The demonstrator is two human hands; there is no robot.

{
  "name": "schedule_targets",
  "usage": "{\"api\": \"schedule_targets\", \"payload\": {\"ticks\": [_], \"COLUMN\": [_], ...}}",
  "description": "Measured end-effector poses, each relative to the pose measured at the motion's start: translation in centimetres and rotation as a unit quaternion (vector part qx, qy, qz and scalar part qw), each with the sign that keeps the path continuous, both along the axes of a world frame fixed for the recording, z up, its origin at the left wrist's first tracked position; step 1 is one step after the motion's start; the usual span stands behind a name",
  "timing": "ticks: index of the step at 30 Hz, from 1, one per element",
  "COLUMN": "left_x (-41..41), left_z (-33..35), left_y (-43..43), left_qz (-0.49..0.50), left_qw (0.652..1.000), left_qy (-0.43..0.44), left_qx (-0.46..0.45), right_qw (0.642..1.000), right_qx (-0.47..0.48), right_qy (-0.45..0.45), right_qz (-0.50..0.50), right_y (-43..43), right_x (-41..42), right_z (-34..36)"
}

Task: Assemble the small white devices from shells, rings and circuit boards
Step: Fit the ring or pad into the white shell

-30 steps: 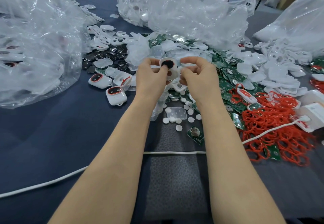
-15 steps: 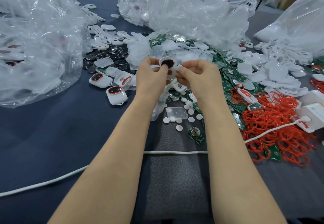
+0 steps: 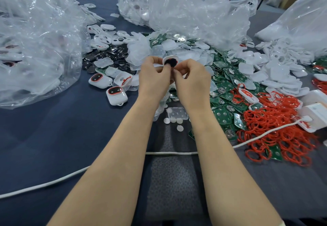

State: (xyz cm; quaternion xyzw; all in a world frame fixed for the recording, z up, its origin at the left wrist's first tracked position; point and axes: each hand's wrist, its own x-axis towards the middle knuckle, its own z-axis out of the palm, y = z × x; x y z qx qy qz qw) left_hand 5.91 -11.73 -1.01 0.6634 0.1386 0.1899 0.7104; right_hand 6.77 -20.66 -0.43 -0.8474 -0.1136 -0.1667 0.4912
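Here, left of the white shell point(image 3: 170, 59), a clear plastic bag point(image 3: 35, 48) bulges, and finished devices point(image 3: 116, 95) lie nearer the camera on that side. The left hand point(image 3: 154, 79) and right hand point(image 3: 193, 81) both pinch the shell above the table point(image 3: 53, 137), fingertips curled over its lower half and hiding that edge. Right of the shell spread green circuit boards point(image 3: 223, 84) and red rings point(image 3: 276, 128). Its dark, red-rimmed window faces the camera; the visible part runs side to side

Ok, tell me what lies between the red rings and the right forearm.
Green circuit boards fill the stretch from the right forearm to the red rings, seen in the head view.
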Motion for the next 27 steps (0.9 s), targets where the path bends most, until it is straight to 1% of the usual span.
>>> {"api": "schedule_targets", "payload": {"ticks": [3, 8, 11, 15, 21, 27], "left_x": [0.0, -0.1, 0.0, 0.0, -0.2, -0.5], "left_z": [-0.1, -0.1, -0.1, 0.0, 0.4, 0.3], "left_y": [-0.2, -0.2, -0.1, -0.1, 0.0, -0.3], "left_qz": [-0.007, -0.009, -0.009, -0.025, -0.040, -0.076], "left_qw": [1.000, 1.000, 1.000, 0.999, 0.995, 0.993], "left_qy": [0.002, -0.001, -0.011, -0.013, -0.011, -0.012], "left_qx": [0.008, 0.013, -0.004, -0.033, -0.090, -0.086], "right_qw": [1.000, 0.997, 0.989, 0.966, 0.949, 0.928], "right_qx": [-0.004, 0.063, 0.111, 0.192, 0.247, 0.302], "right_qy": [0.011, 0.042, 0.099, 0.173, 0.194, 0.219], "right_qz": [-0.013, -0.008, 0.004, 0.025, 0.032, 0.021], "right_y": [-0.1, 0.0, -0.3, -0.3, -0.3, -0.1], "right_x": [0.2, 0.3, 0.5, 0.9, 1.1, 1.1], "right_z": [-0.3, -0.4, -0.4, -0.3, -0.3, -0.4]}}
